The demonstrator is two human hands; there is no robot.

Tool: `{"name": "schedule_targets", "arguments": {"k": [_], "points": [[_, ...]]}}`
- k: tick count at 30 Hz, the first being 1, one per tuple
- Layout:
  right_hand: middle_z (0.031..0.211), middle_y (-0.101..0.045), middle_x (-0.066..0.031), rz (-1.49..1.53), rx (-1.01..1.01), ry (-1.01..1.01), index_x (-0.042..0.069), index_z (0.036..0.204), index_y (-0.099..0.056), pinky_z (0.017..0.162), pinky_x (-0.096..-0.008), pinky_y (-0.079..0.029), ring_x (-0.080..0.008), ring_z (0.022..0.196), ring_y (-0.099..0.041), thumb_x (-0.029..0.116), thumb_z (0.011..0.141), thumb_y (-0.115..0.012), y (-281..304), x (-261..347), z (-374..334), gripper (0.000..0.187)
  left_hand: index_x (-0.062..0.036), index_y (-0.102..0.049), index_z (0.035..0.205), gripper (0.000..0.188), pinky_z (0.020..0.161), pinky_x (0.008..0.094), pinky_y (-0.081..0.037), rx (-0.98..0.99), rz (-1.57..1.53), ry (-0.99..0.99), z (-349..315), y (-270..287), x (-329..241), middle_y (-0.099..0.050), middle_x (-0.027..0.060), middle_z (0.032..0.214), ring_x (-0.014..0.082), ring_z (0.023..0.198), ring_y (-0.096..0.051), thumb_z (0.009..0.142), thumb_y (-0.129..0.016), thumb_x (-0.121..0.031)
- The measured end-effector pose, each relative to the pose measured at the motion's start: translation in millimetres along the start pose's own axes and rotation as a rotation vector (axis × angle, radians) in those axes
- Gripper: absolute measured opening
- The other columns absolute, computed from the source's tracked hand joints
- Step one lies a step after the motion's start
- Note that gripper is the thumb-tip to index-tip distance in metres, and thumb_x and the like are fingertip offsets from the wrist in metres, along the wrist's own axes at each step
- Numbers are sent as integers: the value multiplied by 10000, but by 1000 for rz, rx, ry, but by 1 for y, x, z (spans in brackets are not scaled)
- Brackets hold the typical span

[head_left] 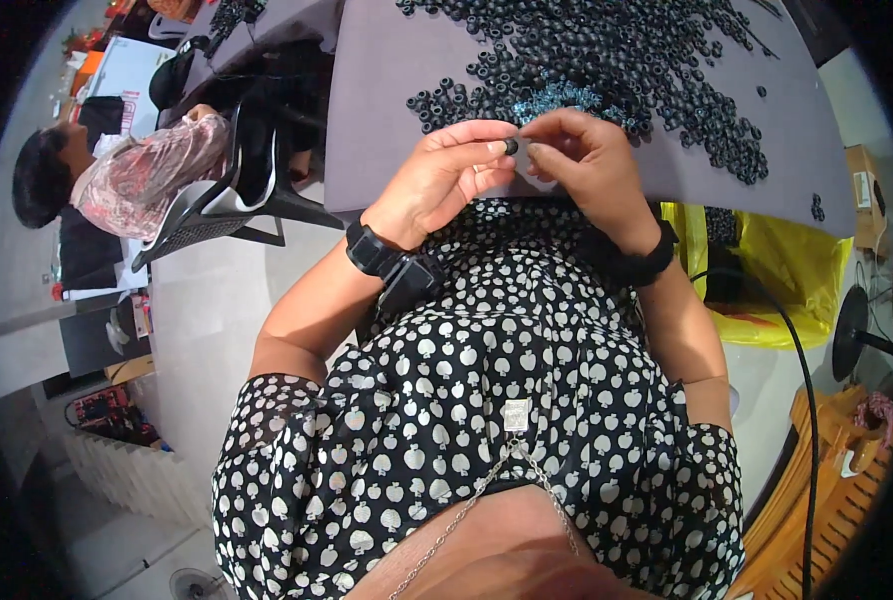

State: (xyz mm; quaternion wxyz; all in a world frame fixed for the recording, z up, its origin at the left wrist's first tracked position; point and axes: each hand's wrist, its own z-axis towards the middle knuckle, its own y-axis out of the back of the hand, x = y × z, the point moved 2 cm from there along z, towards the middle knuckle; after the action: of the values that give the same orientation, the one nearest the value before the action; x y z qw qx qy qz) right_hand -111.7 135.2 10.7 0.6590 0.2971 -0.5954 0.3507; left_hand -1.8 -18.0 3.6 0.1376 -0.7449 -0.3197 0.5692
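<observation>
Just over the near edge of the table, my left hand pinches a small round black bead-like piece between thumb and fingers. Close beside it, my right hand has its thumb and forefinger drawn together; whatever is in them is too small to make out. Beyond my hands spreads a large loose heap of black ring-shaped pieces, many with a hole through the middle. A smaller pile of tiny blue pieces lies at the heap's near side, right behind my fingers.
A grey-purple cloth covers the table. Below its right side hangs a yellow plastic bag, with a black cable running past. At left, another person sits on a black chair. Wooden furniture stands at lower right.
</observation>
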Motion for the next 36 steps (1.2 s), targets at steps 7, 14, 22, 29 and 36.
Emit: {"name": "schedule_targets", "arguments": {"k": [7,14,22,29,36], "points": [[810,-548,14,-222,16,176,31,1024,-663,621,-194,-445,-51,693,-534,7,826,-595,-6,5,-1,210,9,-581,1155,250,797,269,-553,47,14,2,-1,0,0,-654,93,990,148,853,-651,907,-566,-26],[808,-569,-24,-225,-2,185,18,974,-661,616,-221,-458,-82,680,-547,16,801,-602,-8,3,-1,183,7,-582,1153,244,785,272,-552,18,61,-9,-1,-2,0,-654,85,976,137,835,-643,913,-566,-36],[831,-583,-1,-268,-58,228,6,970,-636,659,-200,-472,-56,750,-574,11,830,-593,-5,3,-1,146,9,-590,1131,218,758,276,-556,90,86,17,-4,0,-2,-654,83,933,143,810,-643,928,-549,-57],[834,-653,-9,-199,-35,112,14,951,-635,663,-200,-490,-57,747,-606,27,838,-622,-7,3,-2,114,15,-597,1047,153,700,291,-568,27,-92,31,1,1,-5,-669,109,895,169,773,-659,911,-557,-44],[828,-653,-9,-169,-32,83,10,916,-626,672,-205,-497,-59,752,-610,28,840,-636,-7,4,-2,78,5,-568,1105,194,706,273,-557,9,-27,31,0,6,-3,-668,116,921,167,767,-660,919,-546,-49]]}}
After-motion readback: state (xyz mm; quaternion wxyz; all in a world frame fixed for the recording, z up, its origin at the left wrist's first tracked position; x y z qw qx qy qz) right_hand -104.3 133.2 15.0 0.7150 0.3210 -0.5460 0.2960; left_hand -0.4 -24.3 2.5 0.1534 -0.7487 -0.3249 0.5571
